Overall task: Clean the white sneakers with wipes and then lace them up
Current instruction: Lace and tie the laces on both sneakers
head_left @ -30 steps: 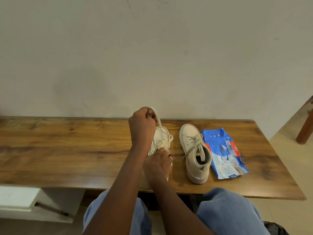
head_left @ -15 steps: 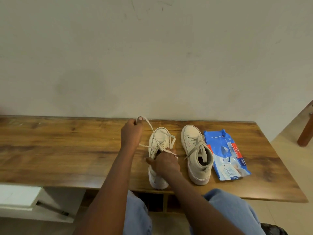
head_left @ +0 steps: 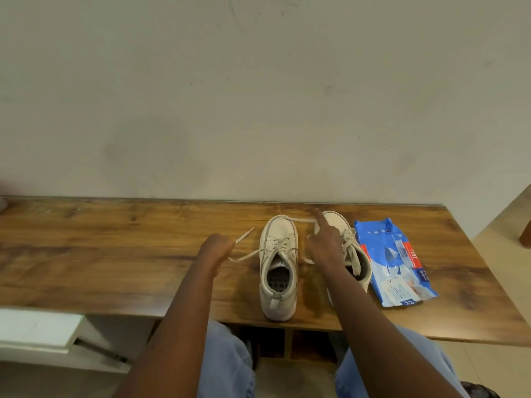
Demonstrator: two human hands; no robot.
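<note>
The left hand (head_left: pixel 217 248) is pinching one end of the lace (head_left: pixel 244 235) at 9 o'clock of the open sneaker (head_left: pixel 279 228). The right hand (head_left: pixel 327 245), forefinger extended, is gripping the other end at 2 o'clock. Nothing is steadying the shoe, so uneven pulling is risking sliding it or stripping an eyelet.

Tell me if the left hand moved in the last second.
Yes: the left hand has dropped from the table's far edge to mid-table, further left of the wipes pack.
</note>
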